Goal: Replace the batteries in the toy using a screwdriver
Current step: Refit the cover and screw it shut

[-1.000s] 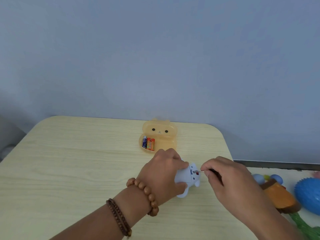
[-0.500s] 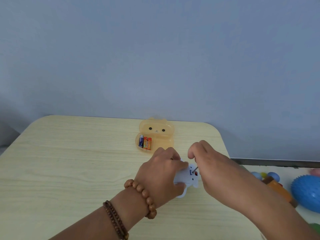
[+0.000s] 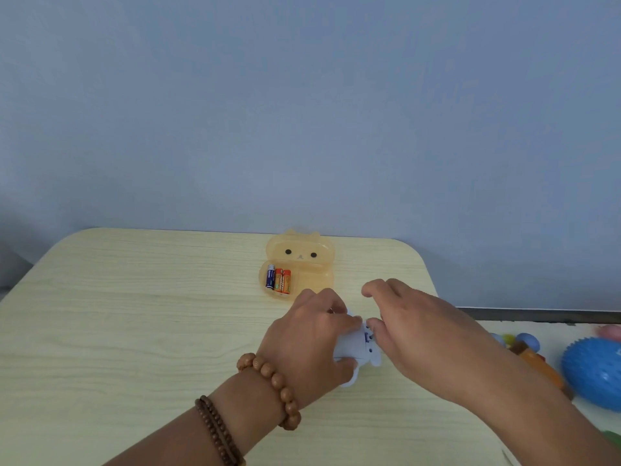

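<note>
A small white toy point(image 3: 355, 345) lies on the wooden table point(image 3: 134, 314), and my left hand point(image 3: 309, 341) is gripping it from the left. Its opened battery slot faces right. My right hand point(image 3: 420, 331) hovers over the toy's right side, its thumb tip at the slot and its index finger raised above. No screwdriver shows; the right palm hides whatever is under it. Three batteries point(image 3: 278, 280), one blue and two orange, lie in the open orange bear-faced case point(image 3: 312, 264) just behind my hands.
The table's right edge runs close under my right forearm. Beyond it, on the floor, lie a blue spiky ball point(image 3: 594, 375), an orange toy point(image 3: 537, 364) and small coloured balls. A plain wall stands right behind the table.
My right hand swung from the toy's right side up over it and came down onto it. The screwdriver tip, seen earlier at the slot, is now out of sight. My left hand kept its grip.
</note>
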Demonstrator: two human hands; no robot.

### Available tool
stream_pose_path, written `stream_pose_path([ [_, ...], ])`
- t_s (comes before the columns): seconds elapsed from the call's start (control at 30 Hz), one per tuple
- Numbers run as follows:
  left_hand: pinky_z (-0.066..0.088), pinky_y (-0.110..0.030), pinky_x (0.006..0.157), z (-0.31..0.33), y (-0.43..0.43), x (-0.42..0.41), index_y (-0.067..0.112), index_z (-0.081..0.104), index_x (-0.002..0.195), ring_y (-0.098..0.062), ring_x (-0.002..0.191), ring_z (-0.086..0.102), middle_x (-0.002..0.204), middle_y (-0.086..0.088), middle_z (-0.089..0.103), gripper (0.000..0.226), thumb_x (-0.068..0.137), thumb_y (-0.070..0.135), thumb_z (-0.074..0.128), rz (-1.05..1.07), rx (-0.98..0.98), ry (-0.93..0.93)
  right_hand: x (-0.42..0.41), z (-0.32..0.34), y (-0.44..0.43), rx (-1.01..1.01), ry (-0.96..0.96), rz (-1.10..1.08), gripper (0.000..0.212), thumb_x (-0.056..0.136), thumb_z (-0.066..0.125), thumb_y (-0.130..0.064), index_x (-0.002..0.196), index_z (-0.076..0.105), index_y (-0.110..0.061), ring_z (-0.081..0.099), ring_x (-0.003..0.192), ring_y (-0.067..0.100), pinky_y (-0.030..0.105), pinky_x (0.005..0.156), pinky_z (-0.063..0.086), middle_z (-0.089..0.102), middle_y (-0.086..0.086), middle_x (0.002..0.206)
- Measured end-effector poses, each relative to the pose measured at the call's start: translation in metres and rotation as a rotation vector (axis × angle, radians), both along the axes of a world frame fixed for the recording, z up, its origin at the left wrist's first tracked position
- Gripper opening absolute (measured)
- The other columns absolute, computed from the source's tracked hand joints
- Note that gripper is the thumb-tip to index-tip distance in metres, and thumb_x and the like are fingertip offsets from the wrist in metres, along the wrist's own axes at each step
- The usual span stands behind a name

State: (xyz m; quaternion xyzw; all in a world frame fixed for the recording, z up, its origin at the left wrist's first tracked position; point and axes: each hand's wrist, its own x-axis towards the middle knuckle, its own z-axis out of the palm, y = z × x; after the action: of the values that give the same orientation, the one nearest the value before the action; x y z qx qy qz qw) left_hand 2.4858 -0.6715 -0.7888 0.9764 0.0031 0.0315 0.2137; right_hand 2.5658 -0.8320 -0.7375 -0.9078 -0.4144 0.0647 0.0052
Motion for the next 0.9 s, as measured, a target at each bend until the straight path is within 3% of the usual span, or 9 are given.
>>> stream_pose_path([
  [0.13, 0.054, -0.033, 0.074, -0.001, 0.002, 0.001, 0.038, 0.058, 0.122, -0.008, 0.112, 0.035, 0.123, 0.017, 0.042, 0.04, 0.082, 0.038, 0.061, 0.002, -0.006, 0.007, -0.004, 0.009, 0.004, -0.051, 0.056, 0.032, 0.062, 0.084, 0.047, 0.003, 0.133, 0.031, -0.03, 0.056, 0.101, 0.017, 0.034, 0.075, 0.053, 0.045, -0.004, 0.118],
  [0.23, 0.053, -0.03, 0.073, 0.0, 0.0, 0.001, 0.038, 0.057, 0.123, -0.006, 0.114, 0.034, 0.124, 0.019, 0.041, 0.041, 0.082, 0.038, 0.061, -0.009, 0.002, 0.004, -0.003, 0.011, 0.007, -0.108, 0.029, 0.027, 0.061, 0.082, 0.049, 0.007, 0.132, 0.036, -0.026, 0.06, 0.101, 0.02, 0.034, 0.073, 0.053, 0.053, -0.004, 0.117],
  [0.3, 0.051, -0.027, 0.07, 0.0, -0.004, 0.001, 0.041, 0.056, 0.124, -0.005, 0.114, 0.033, 0.123, 0.02, 0.04, 0.042, 0.082, 0.038, 0.061, -0.015, 0.018, -0.009, 0.001, 0.01, 0.01, -0.106, 0.003, 0.028, 0.047, 0.091, 0.053, -0.003, 0.13, 0.039, -0.027, 0.064, 0.097, 0.021, 0.037, 0.074, 0.055, 0.059, -0.005, 0.115],
  [0.37, 0.05, -0.025, 0.069, -0.002, -0.004, 0.0, 0.043, 0.054, 0.126, -0.005, 0.113, 0.033, 0.121, 0.02, 0.04, 0.046, 0.081, 0.037, 0.061, -0.011, 0.009, -0.017, 0.004, 0.009, 0.012, -0.083, -0.065, 0.042, 0.025, 0.102, 0.05, -0.028, 0.126, 0.042, -0.028, 0.065, 0.092, 0.022, 0.038, 0.073, 0.055, 0.064, -0.007, 0.112],
  [0.5, 0.051, -0.026, 0.07, -0.001, 0.002, -0.001, 0.043, 0.056, 0.122, -0.006, 0.109, 0.035, 0.119, 0.02, 0.043, 0.043, 0.08, 0.036, 0.062, 0.002, -0.021, -0.013, 0.003, 0.01, 0.007, -0.094, -0.061, 0.031, 0.034, 0.103, 0.032, -0.054, 0.124, 0.042, -0.03, 0.065, 0.093, 0.017, 0.037, 0.075, 0.052, 0.06, -0.011, 0.118],
  [0.6, 0.054, -0.033, 0.076, -0.002, 0.005, -0.001, 0.038, 0.058, 0.124, -0.008, 0.109, 0.035, 0.121, 0.018, 0.042, 0.042, 0.082, 0.037, 0.062, -0.008, -0.022, -0.01, 0.002, 0.014, -0.001, -0.007, 0.049, 0.044, 0.027, 0.102, 0.039, -0.037, 0.128, 0.034, -0.034, 0.057, 0.089, 0.01, 0.035, 0.074, 0.052, 0.038, -0.023, 0.118],
  [0.7, 0.053, -0.035, 0.079, -0.003, 0.006, 0.0, 0.034, 0.059, 0.123, -0.009, 0.108, 0.034, 0.122, 0.016, 0.043, 0.042, 0.082, 0.037, 0.063, -0.02, -0.029, -0.013, 0.005, 0.013, -0.001, -0.02, 0.115, 0.082, 0.046, 0.099, 0.045, -0.013, 0.135, 0.03, -0.038, 0.053, 0.081, 0.009, 0.032, 0.067, 0.05, 0.024, -0.026, 0.105],
  [0.77, 0.053, -0.035, 0.08, -0.004, 0.006, 0.0, 0.034, 0.06, 0.123, -0.009, 0.107, 0.034, 0.122, 0.016, 0.044, 0.042, 0.082, 0.036, 0.064, -0.024, -0.037, -0.016, 0.008, 0.01, 0.002, -0.031, 0.047, 0.092, 0.051, 0.098, 0.047, -0.009, 0.137, 0.03, -0.036, 0.06, 0.09, 0.01, 0.033, 0.065, 0.051, 0.037, -0.022, 0.116],
  [0.9, 0.052, -0.034, 0.081, -0.006, 0.007, 0.001, 0.037, 0.06, 0.122, -0.008, 0.106, 0.035, 0.12, 0.018, 0.043, 0.042, 0.08, 0.035, 0.065, -0.028, -0.054, -0.014, 0.011, 0.005, 0.006, -0.057, -0.063, 0.113, 0.022, 0.106, 0.039, -0.031, 0.127, 0.045, -0.035, 0.063, 0.098, 0.016, 0.035, 0.072, 0.053, 0.056, -0.012, 0.122],
])
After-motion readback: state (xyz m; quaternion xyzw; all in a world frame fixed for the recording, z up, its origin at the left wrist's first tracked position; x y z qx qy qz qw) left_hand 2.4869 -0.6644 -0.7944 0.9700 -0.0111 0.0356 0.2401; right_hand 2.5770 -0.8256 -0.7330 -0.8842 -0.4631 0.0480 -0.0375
